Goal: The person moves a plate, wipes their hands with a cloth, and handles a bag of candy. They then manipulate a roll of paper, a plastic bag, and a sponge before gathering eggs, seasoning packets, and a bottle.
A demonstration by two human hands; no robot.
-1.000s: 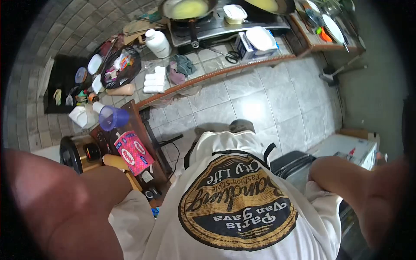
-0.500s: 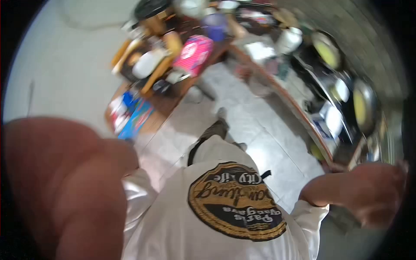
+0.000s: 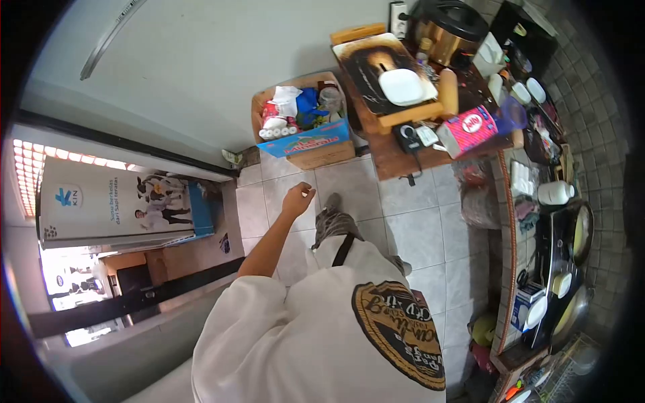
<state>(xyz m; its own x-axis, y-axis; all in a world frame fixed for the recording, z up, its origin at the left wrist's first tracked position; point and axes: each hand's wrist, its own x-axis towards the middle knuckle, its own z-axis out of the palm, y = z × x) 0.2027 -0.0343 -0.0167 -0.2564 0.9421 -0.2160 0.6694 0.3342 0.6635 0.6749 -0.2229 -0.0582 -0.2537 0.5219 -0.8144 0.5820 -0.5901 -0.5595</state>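
My left hand [image 3: 297, 199] hangs in front of my body over the tiled floor, at the end of a bare forearm that comes out of a white sleeve. Its fingers are loosely curled with a gap between them, and I see nothing in it. Closest to it is a blue and brown cardboard box [image 3: 302, 144], filled with white, red and blue packages and a clear jar. The hand is apart from the box. My right hand is out of view.
A wooden table [image 3: 393, 158] holds a board with a white container [image 3: 405, 87], a pink packet [image 3: 470, 131] and a large pot [image 3: 449, 32]. Along the right runs a counter with a stove [image 3: 547, 262] and pans. On the left, a doorway shows a fridge [image 3: 124, 201].
The view has swung left, bringing the doorway and fridge in. My left hand has dropped from close to the camera to low in front of me. My right hand has left the view.
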